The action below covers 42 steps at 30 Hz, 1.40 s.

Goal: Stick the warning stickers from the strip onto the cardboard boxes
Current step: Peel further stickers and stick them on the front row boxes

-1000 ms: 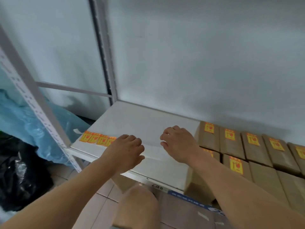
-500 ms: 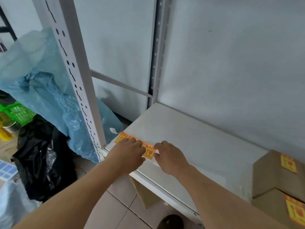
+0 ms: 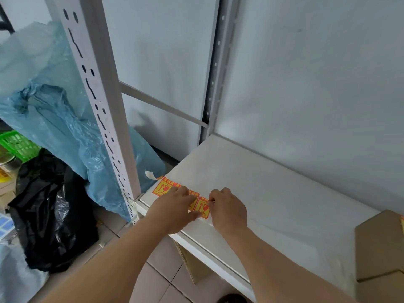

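A strip of orange-and-yellow warning stickers [image 3: 163, 188] lies flat on the white shelf [image 3: 273, 193] near its front left corner. My left hand [image 3: 175, 209] rests palm down on the middle of the strip and presses it to the shelf. My right hand [image 3: 227, 209] pinches the upper corner of the last sticker [image 3: 202, 208] at the strip's right end with its fingertips. Plain cardboard boxes [image 3: 380, 252] stand at the right edge of the shelf, partly out of frame.
A white perforated upright post [image 3: 98, 88] rises just left of the strip. Beyond it are a blue plastic bag [image 3: 54, 119], a black bag [image 3: 48, 215] and a green crate [image 3: 17, 145] on the tiled floor. A brown box [image 3: 192, 265] stands under the shelf.
The view has swung left, away from the stickered boxes, to the strip. Both hands moved onto the strip; the left now presses it and the right has taken its end sticker.
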Each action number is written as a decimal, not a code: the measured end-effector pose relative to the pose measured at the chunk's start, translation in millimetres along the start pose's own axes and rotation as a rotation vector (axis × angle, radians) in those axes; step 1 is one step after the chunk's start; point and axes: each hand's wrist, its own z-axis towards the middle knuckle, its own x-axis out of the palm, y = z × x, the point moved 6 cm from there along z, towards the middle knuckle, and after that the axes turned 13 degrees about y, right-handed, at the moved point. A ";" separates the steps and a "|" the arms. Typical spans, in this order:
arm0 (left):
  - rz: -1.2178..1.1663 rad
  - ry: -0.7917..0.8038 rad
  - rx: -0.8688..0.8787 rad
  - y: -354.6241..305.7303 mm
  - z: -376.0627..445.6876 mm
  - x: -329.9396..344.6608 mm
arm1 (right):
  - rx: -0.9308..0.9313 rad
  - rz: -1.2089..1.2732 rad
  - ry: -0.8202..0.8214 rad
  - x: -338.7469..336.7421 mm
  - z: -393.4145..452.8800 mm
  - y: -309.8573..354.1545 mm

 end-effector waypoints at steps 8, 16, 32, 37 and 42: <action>-0.005 0.014 -0.022 2.0 4.4 5.4 | -0.030 -0.021 -0.040 -2.1 -7.5 2.7; -0.001 0.060 -0.031 1.2 5.1 8.9 | -0.084 0.048 -0.028 -4.4 -15.3 -3.0; 0.129 0.081 -0.015 -35.1 -10.1 -11.3 | -0.020 0.290 0.076 -48.2 -70.8 -71.3; 0.240 -0.168 0.164 -109.0 -39.3 -26.7 | -0.012 0.270 0.108 -87.7 -131.1 -117.4; 0.254 -0.308 0.385 -214.3 -63.3 -32.3 | 0.078 0.215 0.093 -120.8 -207.5 -181.2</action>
